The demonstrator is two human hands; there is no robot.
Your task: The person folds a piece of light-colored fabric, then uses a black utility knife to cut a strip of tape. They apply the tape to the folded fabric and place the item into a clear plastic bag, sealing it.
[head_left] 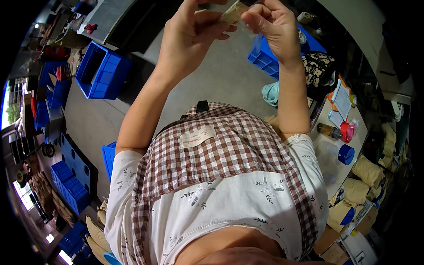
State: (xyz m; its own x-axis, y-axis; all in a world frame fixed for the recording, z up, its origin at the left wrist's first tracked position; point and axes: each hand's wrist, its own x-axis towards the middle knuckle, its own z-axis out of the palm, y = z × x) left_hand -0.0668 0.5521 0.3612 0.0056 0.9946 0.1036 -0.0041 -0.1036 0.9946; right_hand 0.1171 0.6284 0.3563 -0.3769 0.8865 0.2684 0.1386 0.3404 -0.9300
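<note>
Both my hands are raised together at the top edge, with bare forearms reaching up over a brown checked apron [207, 152]. Between them is a small, flat, pale yellowish piece [233, 13] with a dark end, tilted up to the right; its kind is unclear and its top is cut off. My left hand [192, 33] is closed on its lower left part, thumb and fingers pressed round it. My right hand [274, 31] has its fingers curled in and its thumb against the fingers, at the dark end of the same piece.
A blue crate [106, 73] stands at the left, another blue crate [264, 59] beyond my right hand. On the right, a table [324, 176] bears a clipboard [341, 99], a dark bottle [329, 130] and a blue-lidded jar [346, 154]. Beige bundles [355, 192] lie beside it.
</note>
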